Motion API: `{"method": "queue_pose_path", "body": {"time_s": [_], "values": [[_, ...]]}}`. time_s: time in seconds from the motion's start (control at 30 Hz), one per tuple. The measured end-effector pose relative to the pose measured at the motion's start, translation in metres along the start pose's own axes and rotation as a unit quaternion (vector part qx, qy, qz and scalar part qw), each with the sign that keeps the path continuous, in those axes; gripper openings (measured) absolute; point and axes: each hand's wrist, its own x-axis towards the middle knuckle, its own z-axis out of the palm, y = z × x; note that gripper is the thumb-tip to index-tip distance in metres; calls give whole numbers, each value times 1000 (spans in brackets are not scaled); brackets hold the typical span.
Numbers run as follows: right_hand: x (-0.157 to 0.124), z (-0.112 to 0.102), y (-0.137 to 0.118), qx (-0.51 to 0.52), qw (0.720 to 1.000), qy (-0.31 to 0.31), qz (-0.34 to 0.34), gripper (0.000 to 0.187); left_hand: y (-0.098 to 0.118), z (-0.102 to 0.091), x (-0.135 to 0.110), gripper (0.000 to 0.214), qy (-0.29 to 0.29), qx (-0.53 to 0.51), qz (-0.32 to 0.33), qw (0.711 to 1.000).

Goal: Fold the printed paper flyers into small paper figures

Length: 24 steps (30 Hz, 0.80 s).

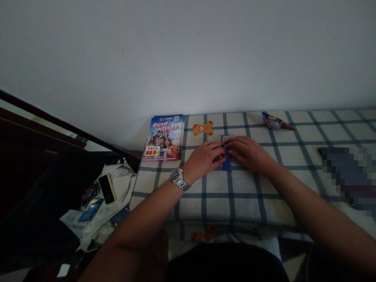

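A narrow folded flyer (227, 164), blue with a QR code at its far end, lies on the checked tablecloth (217, 199). My left hand (204, 160), with a metal watch (178, 178) on its wrist, presses the flyer from the left with bent fingers. From the right, the fingers of my right hand (251, 154) are closed on the same strip, their tips close to the left ones. Part of the flyer's middle is hidden under my fingers. Beyond my left hand lies a stack of printed flyers (163, 139), the top one marked 89.9.
A pointed, folded paper piece (276, 123) rests near the wall at the back right. A dark, pixelated object (348, 172) lies at the right. Left of the table, a phone (107, 189) sits on a white bag (123, 176). The wall (188, 58) borders the far edge.
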Motion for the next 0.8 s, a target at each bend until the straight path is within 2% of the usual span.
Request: {"method": "queue_pose_path", "body": {"time_s": [0.23,0.8], "values": [[-1,1,-3,-24,1000,9,4,31,0,1,0,21,3,-7,-8,1000],[-1,4,3,-17,1000,17,-10,24,0,2,0,21,5,-17,-19,1000]]}}
